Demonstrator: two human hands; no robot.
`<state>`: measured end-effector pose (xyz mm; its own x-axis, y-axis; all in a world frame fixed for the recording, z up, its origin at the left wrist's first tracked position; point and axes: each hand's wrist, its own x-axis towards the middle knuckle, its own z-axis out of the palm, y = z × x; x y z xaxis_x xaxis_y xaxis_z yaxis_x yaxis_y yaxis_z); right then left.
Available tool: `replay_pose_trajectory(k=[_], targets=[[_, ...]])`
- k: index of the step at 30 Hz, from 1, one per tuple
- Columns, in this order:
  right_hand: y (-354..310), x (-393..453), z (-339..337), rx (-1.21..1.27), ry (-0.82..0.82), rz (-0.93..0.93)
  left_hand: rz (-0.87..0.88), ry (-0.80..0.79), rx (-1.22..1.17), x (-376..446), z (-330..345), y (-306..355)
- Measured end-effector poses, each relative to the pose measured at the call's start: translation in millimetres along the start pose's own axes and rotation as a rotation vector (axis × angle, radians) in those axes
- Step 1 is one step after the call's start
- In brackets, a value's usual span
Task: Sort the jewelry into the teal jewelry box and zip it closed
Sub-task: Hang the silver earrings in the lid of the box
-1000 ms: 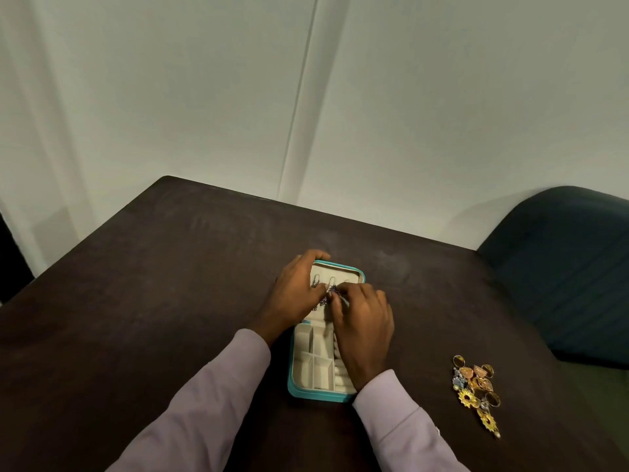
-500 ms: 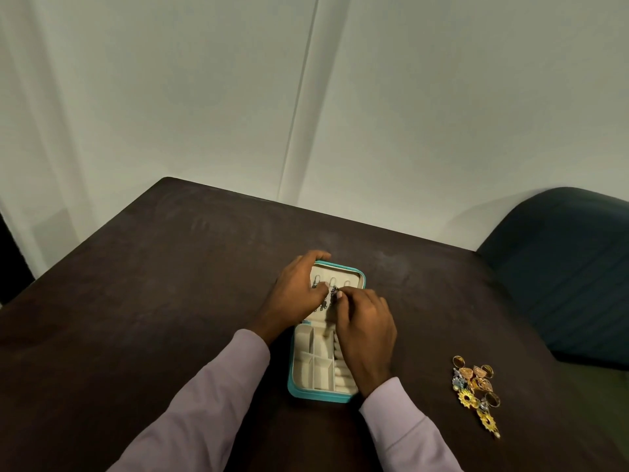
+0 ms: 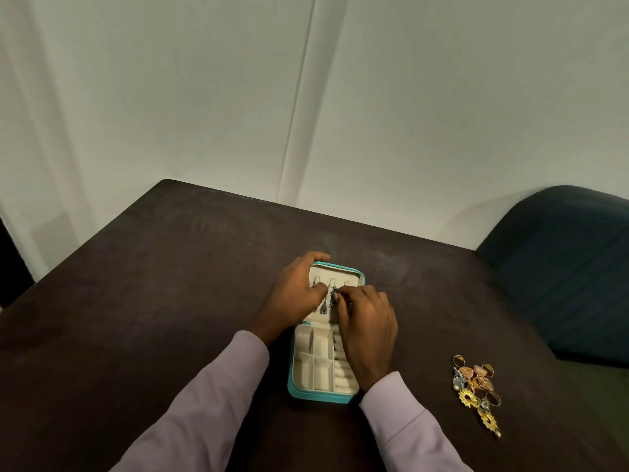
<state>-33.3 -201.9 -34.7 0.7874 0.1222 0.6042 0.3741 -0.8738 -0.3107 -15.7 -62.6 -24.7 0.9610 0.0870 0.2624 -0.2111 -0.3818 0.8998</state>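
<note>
The teal jewelry box point(image 3: 295, 390) lies open on the dark table, its cream lid panel at the far end and its divided tray toward me. My left hand point(image 3: 295, 294) holds the lid's far left edge, fingers curled over the rim. Small dark dangling earrings point(image 3: 324, 306) hang on the lid panel. My right hand point(image 3: 366, 327) lies over the right side of the box and pinches a dark earring point(image 3: 334, 294) at the panel's hooks. The tray compartments that I can see hold nothing.
A heap of gold, copper and silver jewelry point(image 3: 476, 391) lies on the table point(image 3: 153, 301) to the right of the box. A dark teal chair point(image 3: 565, 264) stands at the table's right edge. A pale wall is behind the table.
My right hand's fingertips have shifted slightly toward the lid's hooks with the earring. My left hand stays on the lid's edge.
</note>
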Motion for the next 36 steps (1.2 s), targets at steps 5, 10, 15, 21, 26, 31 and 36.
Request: replay_pose_trajectory(k=[5,10,15,21,26,31,36], targets=[[-3,2,-3,0.127,-0.064,0.079,0.026,-0.023,0.026,0,0,0],[-3,5,-5,0.254,-0.115,0.153,0.125,-0.03,0.074,-1,0,-2],[-4,11,-7,0.285,-0.179,0.176,0.217,-0.032,0.115,0,1,-4],[-3,16,-9,0.286,-0.171,0.23,0.212,-0.059,0.145,0,0,-5],[-2,16,-8,0.225,-0.115,0.239,0.201,-0.043,0.215,-1,0,-1],[-5,13,-7,0.223,-0.095,0.23,0.183,-0.035,0.305,-3,-2,2],[-7,4,-10,0.12,-0.106,0.214,0.168,-0.057,0.403,-2,-2,4]])
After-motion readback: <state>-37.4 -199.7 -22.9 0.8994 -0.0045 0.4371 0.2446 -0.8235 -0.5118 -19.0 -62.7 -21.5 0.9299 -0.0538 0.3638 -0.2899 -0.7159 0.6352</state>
